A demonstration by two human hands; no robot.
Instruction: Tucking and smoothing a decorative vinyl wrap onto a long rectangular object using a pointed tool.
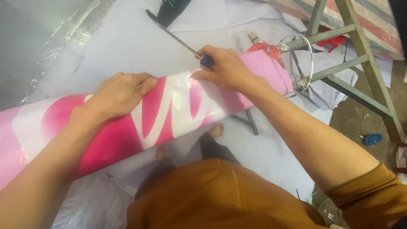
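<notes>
A long pink, red and white printed roll (pixel 169 108) lies across the view from lower left to upper right. My left hand (pixel 118 93) presses flat on its top, fingers curled over the far edge. My right hand (pixel 227 70) rests on the roll further right and grips a screwdriver (pixel 180 40) by its blue handle. The thin metal shaft points up and left, away from the roll, over a white sheet (pixel 127 42).
A grey metal frame (pixel 339 63) with angled bars stands at the right, holding the roll's end. Red plastic pieces (pixel 265 46) sit near that end. A striped tarp (pixel 373 21) hangs at top right. Silver foil sheeting (pixel 38 42) lies at left. My bare feet (pixel 214 131) show below.
</notes>
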